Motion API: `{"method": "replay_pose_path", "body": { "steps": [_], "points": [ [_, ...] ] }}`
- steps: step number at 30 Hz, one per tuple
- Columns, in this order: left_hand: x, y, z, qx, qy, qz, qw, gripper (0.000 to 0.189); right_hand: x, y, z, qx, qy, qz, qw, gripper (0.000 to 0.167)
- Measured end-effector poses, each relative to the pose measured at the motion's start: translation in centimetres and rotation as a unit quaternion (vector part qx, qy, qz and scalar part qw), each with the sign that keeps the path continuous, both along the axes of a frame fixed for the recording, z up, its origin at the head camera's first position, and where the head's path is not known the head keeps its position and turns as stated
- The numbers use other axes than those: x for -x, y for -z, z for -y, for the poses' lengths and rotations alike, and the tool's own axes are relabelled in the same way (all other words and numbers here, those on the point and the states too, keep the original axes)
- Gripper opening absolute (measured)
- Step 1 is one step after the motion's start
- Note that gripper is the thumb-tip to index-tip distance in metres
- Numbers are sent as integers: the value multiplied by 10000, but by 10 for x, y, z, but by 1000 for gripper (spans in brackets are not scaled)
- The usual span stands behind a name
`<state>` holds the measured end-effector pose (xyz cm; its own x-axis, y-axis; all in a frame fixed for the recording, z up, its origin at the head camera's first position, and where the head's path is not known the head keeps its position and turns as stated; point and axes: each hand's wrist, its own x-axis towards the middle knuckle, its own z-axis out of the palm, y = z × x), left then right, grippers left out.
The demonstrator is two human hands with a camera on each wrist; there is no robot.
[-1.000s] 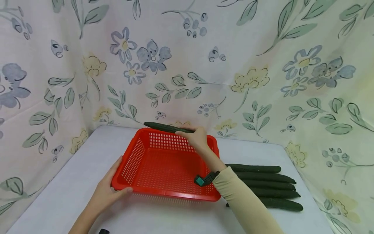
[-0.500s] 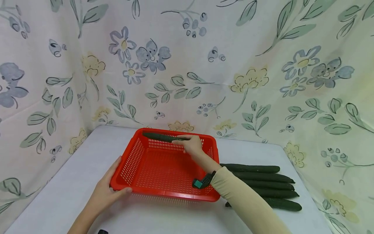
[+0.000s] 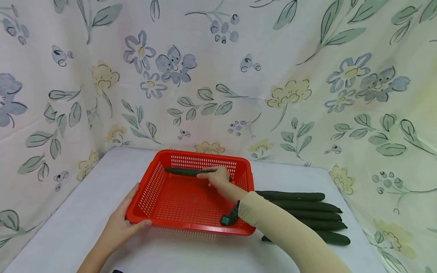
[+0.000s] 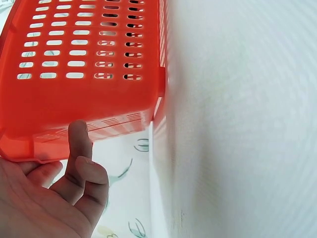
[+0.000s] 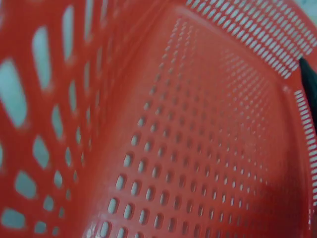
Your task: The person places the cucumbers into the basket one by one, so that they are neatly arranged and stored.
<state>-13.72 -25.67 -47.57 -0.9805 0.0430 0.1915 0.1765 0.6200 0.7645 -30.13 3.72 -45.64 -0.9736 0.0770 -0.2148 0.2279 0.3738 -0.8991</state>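
Inside the red plastic basket (image 3: 191, 226), close to its back wall, a dark green cucumber (image 3: 182, 172) lies sideways in the grip of my right hand (image 3: 218, 178). The fingers come over it from above, and part of it is hidden under them. At the right edge of the right wrist view the cucumber (image 5: 309, 89) shows as a dark strip; the hand is outside that view. My left hand (image 3: 119, 223) holds the front left corner of the basket, thumb along the front rim. In the left wrist view its fingers (image 4: 81, 148) bend at the basket's rim.
Several more cucumbers (image 3: 307, 206) lie side by side on the white table (image 3: 85, 212), right of the basket, partly behind the right sleeve (image 3: 273, 223). A flowered cloth (image 3: 205, 76) hangs behind the table. The basket's perforated floor (image 5: 198, 134) shows in the right wrist view.
My right hand has lowered the cucumber from above the back rim down into the basket. The left hand keeps its hold on the corner.
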Motion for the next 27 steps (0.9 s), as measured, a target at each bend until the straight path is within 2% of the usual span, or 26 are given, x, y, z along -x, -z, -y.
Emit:
{"method": "replay_pose_path", "body": {
  "steps": [9, 16, 22, 27],
  "points": [
    [1, -3, 0, 105, -15, -26, 9999, 119, -2, 7, 0, -198, 59, 89, 9997, 23],
    [-2, 0, 0, 12, -7, 58, 10000, 118, -4, 7, 1, -100, 11, 4, 9999, 32],
    [-2, 0, 1, -8, -19, 105, 9999, 117, -4, 0, 2, 186, -229, -320, 9991, 39],
    [-1, 0, 1, -49, 13, 66, 10000, 117, -2, -10, 4, 142, -472, -631, 9968, 38]
  ]
}}
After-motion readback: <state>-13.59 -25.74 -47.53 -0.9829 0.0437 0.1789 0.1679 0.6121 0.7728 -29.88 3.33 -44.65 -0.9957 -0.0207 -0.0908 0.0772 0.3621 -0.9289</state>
